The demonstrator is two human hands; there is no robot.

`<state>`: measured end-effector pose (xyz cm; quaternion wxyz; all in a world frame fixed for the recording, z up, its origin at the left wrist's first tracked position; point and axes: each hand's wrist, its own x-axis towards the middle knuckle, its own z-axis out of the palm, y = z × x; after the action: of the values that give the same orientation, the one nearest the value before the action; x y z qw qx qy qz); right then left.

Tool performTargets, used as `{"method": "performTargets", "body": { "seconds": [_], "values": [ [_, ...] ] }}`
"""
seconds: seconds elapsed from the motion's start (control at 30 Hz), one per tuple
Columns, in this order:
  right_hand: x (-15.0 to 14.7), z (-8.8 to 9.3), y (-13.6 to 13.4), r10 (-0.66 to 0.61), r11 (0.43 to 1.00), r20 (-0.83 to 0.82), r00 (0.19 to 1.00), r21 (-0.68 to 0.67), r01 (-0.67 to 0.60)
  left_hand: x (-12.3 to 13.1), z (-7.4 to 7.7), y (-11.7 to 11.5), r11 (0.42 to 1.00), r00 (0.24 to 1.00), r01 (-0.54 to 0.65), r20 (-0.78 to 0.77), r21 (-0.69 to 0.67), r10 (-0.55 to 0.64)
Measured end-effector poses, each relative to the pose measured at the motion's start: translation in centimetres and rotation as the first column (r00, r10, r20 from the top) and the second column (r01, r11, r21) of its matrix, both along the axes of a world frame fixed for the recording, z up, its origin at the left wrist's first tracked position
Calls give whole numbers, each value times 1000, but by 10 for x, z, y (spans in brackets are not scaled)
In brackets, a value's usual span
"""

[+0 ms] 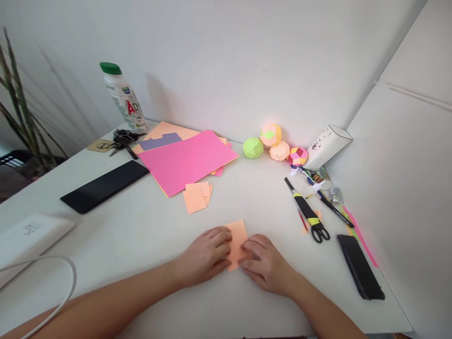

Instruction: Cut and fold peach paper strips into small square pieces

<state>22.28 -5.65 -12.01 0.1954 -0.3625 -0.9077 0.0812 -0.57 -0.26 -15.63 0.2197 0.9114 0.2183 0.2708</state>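
A small piece of light orange paper [237, 240] lies on the white table in front of me. My left hand [208, 254] grips its left edge with curled fingers. From the other side my right hand [266, 263] holds the lower right edge, fingertips bent together on the paper. Both thumbs are near the bottom edge. Just beyond, to the left, several small orange paper pieces [196, 197] overlap. Larger sheets, with a pink sheet [187, 160] on top, lie behind them.
Folded paper balls [253, 148] stand by the wall. Scissors [312, 221], pens and a black phone-like case [360, 267] lie right. At left are a black slab [106, 186], keys [127, 137], a green-capped bottle [125, 99] and a white device [31, 235] with a cable [72, 278].
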Motion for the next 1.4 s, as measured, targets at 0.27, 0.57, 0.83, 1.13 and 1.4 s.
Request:
{"method": "performTargets", "body": {
  "seconds": [0.27, 0.57, 0.83, 1.13, 1.4],
  "values": [
    [-4, -3, 0, 119, 993, 129, 984, -21, -118, 1, 2, -6, 997, 997, -31, -76, -67, 26],
    [-5, -8, 3, 122, 983, 207, 971, 108, -146, 5, 12, -7, 984, 975, -74, -220, -161, 37],
    [-3, -2, 0, 56, 997, 176, 983, 39, -64, 5, 14, -6, 975, 968, -74, -252, -211, 19],
    [18, 9, 6, 105, 994, 97, 990, -21, -103, 4, 15, -6, 974, 968, -58, -252, -220, 0],
    [-2, -10, 0, -204, 954, 16, 979, -223, 203, 5, 15, -8, 984, 969, -60, -248, -165, 18]
  ]
}}
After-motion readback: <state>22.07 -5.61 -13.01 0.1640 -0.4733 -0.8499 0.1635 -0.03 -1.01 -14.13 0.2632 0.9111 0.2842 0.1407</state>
